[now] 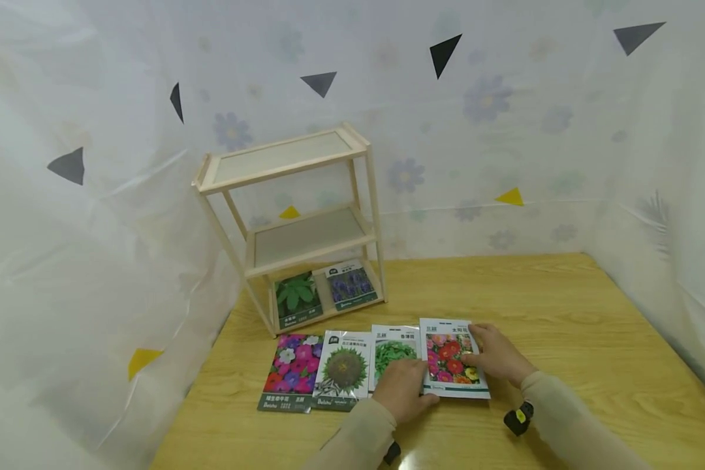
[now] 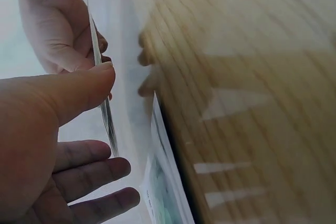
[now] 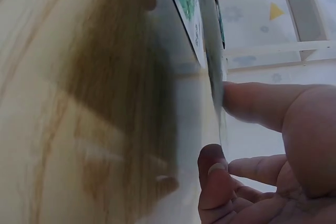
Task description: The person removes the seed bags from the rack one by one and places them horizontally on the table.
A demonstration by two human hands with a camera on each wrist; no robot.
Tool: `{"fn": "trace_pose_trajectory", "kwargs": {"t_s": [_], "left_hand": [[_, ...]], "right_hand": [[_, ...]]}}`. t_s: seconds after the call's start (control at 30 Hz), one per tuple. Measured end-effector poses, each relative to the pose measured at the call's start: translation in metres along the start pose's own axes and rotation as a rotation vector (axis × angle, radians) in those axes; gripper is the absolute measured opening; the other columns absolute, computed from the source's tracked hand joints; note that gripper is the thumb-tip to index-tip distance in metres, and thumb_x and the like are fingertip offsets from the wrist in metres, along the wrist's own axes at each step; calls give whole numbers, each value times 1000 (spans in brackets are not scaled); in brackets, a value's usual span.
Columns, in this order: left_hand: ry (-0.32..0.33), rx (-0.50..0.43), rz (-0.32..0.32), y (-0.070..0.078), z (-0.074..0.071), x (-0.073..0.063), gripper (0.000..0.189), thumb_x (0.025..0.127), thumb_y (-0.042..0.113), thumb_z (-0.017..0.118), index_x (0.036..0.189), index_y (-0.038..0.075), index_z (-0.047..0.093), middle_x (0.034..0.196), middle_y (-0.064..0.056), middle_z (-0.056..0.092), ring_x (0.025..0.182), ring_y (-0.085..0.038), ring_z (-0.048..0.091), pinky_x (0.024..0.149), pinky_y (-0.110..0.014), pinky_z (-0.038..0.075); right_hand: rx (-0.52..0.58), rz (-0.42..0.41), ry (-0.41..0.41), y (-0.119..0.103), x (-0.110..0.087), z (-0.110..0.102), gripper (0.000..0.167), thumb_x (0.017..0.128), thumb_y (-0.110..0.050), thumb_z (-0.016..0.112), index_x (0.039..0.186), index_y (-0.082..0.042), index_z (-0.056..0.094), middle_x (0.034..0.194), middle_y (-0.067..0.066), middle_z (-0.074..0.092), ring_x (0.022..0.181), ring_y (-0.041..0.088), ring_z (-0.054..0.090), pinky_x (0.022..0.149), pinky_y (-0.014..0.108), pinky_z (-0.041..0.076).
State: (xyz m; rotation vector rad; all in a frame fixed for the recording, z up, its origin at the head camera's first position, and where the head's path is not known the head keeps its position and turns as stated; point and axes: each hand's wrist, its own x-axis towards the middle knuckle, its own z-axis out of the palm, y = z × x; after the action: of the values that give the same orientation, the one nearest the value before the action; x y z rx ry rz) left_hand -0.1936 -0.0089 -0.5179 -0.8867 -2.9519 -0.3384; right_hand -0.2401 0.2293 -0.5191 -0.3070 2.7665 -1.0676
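Note:
Raised a little over the table is a white seed packet point(image 1: 451, 358) with red, pink and yellow flowers. My right hand point(image 1: 501, 356) pinches its right edge; in the right wrist view the thumb point(image 3: 252, 103) lies against one face, with fingers behind. My left hand point(image 1: 402, 391) holds the lower left corner, its thumb point(image 2: 86, 90) across the near edge and its other fingers loosely extended. Just left, a green-leaf packet point(image 1: 393, 352) lies on the table, partly hidden by the left hand. Beside it are a brown flower-head packet point(image 1: 342, 371) and a purple-pink flower packet point(image 1: 294, 372).
A light wooden three-tier rack point(image 1: 311, 245) stands at the back left of the wooden table point(image 1: 505, 287). Its bottom shelf bears a green-leaf packet point(image 1: 297, 299) and a violet-flower packet point(image 1: 350, 286). Patterned white sheeting point(image 1: 423, 130) surrounds the table's back and sides.

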Motion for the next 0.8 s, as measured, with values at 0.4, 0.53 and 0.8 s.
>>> {"fn": "trace_pose_trajectory", "kwargs": {"t_s": [0.4,0.53,0.8], "left_hand": [[-22,60,-4,0,5,8,54,83,57,67,120,17,67,119,2,64,114,-15,57,103,-33,40],[-43,79,8,1,5,9,51,82,57,66,117,20,69,116,4,66,111,-14,58,102,-31,41],[-46,107,6,0,13,10,50,80,61,66,116,27,69,117,8,65,116,-17,56,100,-38,42]], "right_hand": [[-45,1,-4,6,8,2,79,88,-31,72,141,14,34,140,36,34,127,54,33,100,65,31],[-66,18,-23,6,8,3,78,88,-30,71,141,14,35,140,36,34,127,55,33,101,65,30],[-103,-7,-23,6,6,5,75,85,-30,74,137,13,41,137,35,37,123,55,38,97,64,36]]}}
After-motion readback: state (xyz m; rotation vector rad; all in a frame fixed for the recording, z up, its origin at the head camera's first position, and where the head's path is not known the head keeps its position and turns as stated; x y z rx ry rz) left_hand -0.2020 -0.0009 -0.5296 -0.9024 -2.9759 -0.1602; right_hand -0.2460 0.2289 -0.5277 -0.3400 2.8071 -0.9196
